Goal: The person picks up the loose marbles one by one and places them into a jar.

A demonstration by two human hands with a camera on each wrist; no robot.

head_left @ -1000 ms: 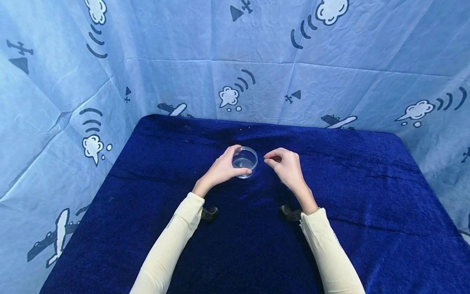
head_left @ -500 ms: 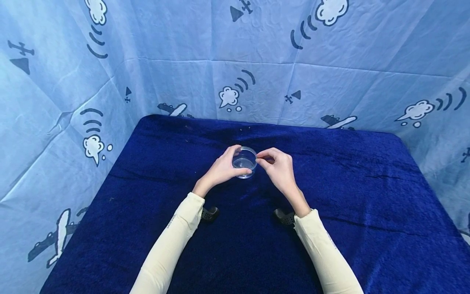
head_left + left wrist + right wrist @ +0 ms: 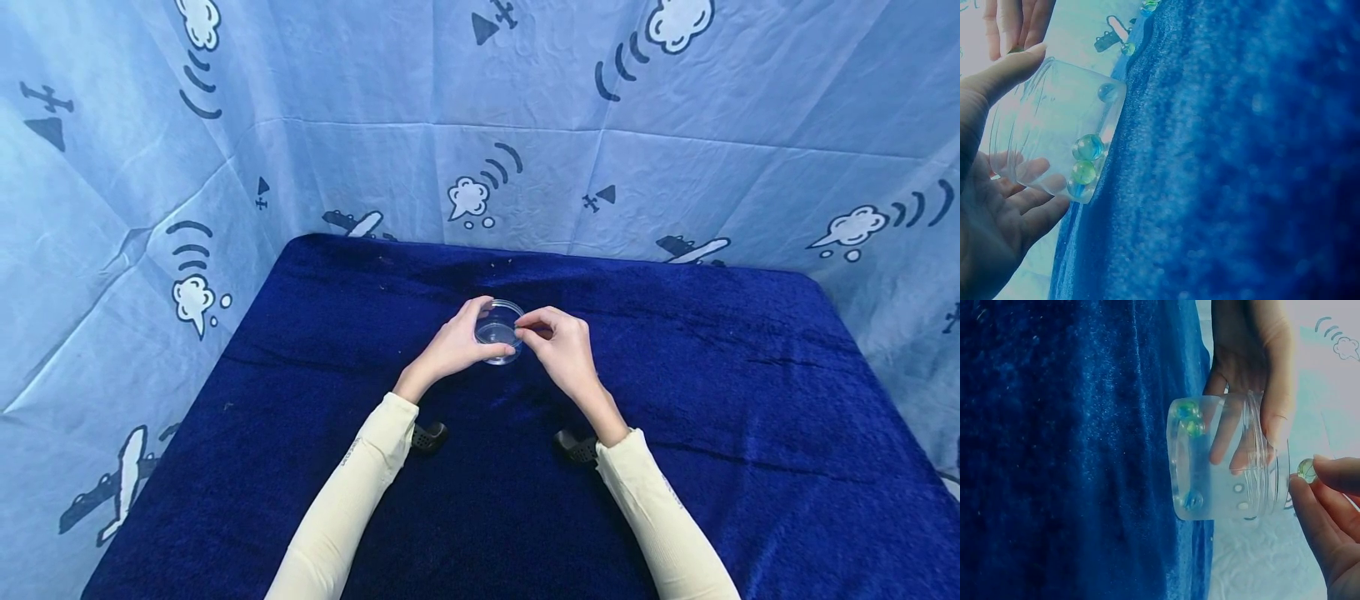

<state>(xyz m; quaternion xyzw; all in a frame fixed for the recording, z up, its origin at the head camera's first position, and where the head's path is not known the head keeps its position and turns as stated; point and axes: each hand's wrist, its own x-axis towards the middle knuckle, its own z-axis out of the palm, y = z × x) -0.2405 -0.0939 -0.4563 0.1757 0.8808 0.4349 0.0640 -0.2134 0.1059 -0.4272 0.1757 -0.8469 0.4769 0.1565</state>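
Note:
A clear plastic jar (image 3: 498,335) stands on the dark blue cloth, with its open mouth up. My left hand (image 3: 452,340) grips it from the left, thumb on the near side and fingers behind. Several glass marbles, such as a greenish one (image 3: 1084,172) and a bluish one (image 3: 1194,500), lie on the jar's bottom. My right hand (image 3: 564,348) is at the right side of the jar's rim. Between its thumb and finger it pinches a clear greenish marble (image 3: 1306,470), just outside the mouth in the right wrist view. The head view hides that marble.
Loose marbles lie on the cloth beyond the jar, one of them (image 3: 1127,48) seen in the left wrist view. A dark wrist device (image 3: 576,447) shows beside each sleeve. Printed blue curtains (image 3: 525,100) hang behind and beside the table (image 3: 750,375).
My right hand has moved left from beside the jar to its rim, fingers still pinched. My left hand and the jar have stayed in place.

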